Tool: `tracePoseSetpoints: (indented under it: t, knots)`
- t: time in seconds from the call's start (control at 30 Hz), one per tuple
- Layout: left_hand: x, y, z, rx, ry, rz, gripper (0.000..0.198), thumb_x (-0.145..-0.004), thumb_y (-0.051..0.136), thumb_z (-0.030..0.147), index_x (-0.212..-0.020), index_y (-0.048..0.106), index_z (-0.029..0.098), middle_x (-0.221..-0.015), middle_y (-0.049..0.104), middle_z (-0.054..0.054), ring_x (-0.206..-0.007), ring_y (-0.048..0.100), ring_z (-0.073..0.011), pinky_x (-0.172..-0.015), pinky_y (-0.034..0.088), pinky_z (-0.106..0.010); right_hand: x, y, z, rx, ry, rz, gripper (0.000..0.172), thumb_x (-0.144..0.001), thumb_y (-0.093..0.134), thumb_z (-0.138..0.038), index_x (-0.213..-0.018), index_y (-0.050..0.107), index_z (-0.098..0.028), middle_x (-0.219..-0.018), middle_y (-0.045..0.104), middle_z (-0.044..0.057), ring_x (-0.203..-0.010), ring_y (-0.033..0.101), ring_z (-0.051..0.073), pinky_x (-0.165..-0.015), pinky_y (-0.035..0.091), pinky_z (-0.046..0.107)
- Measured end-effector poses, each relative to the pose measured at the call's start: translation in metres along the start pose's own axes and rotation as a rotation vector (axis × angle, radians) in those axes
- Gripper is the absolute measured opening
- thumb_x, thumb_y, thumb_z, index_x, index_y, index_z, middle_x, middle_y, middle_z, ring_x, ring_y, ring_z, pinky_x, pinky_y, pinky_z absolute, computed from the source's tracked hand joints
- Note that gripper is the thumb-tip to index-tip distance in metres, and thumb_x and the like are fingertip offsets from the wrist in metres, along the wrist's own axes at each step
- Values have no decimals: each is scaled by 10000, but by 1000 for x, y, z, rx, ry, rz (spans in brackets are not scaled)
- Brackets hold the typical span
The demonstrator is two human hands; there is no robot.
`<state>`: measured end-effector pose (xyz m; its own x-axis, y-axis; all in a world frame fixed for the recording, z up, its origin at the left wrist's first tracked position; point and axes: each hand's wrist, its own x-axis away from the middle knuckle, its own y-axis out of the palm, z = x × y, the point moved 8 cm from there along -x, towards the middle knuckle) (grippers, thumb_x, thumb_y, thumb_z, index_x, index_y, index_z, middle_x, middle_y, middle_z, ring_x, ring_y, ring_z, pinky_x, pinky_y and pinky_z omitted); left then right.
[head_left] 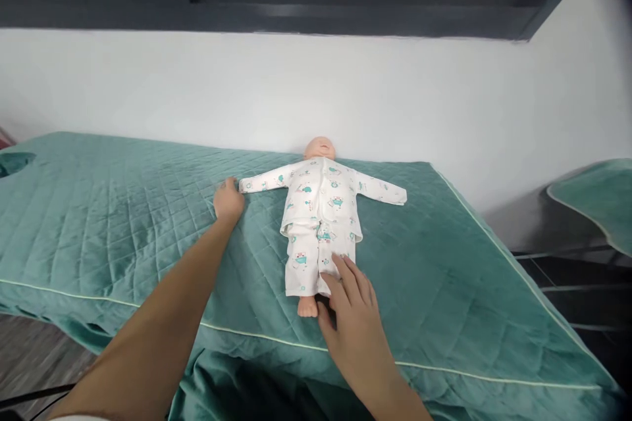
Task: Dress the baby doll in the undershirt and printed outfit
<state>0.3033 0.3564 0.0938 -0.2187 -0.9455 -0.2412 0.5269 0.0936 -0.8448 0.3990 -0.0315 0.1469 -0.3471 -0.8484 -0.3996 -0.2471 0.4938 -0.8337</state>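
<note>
A baby doll [320, 147] lies on its back on a green quilted bed cover, its head toward the wall. It wears a white printed long-sleeved top [323, 191] with both sleeves stretched sideways, and matching trousers [302, 263]. My left hand [229, 200] is closed at the end of the left-side sleeve [264, 181], its fingertips at the cuff. Over the lower end of the right-side trouser leg rests my right hand [353, 316], fingers spread and thumb apart. One bare foot [307, 306] shows below the left-side trouser leg; my right hand hides the other.
The green cover [444, 289] spreads over the bed, with pale piping along its edges. Behind it stand a white wall [197, 85] and a dark-framed window [345, 3] with bars. Another green-covered piece [600, 200] is at the right, beyond a gap showing metal bars.
</note>
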Motion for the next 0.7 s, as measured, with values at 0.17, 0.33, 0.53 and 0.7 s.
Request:
tracePoseSetpoints:
  t: [0.17,0.33,0.53,0.7]
  knots:
    - [5,-7,6,60,56,60,426,-843,451,12,-1241,579,92,-1273,630,-205,-1309,523,-339,-1070,430,-475,-17,14,-6,244,-14,-54,172,-926,505,-108,-935,656,-189,-1505,518,135,-1419,422,406,-1078,375,714]
    - [52,-31,17,289,218,210,409,-862,456,10,-1266,511,47,-1509,407,-221,-1445,358,-310,-1205,303,-483,-17,14,-5,198,-29,-33,209,-931,494,-97,-876,667,-199,-1474,552,99,-1423,421,384,-1095,366,699]
    - [172,-40,47,501,420,-44,322,-862,524,90,-1168,540,189,-1460,462,-122,-1396,439,-254,-1175,373,-487,-17,0,-5,-71,-89,-58,189,-918,503,-120,-821,637,-213,-1395,597,83,-1436,397,345,-1089,429,639]
    - [251,-38,83,415,621,-279,255,-764,658,112,-985,607,229,-1371,564,-76,-1422,404,-295,-1182,358,-555,-14,-8,0,-158,-65,-38,171,-955,515,-169,-868,650,-224,-1358,612,85,-1420,421,302,-1097,451,583]
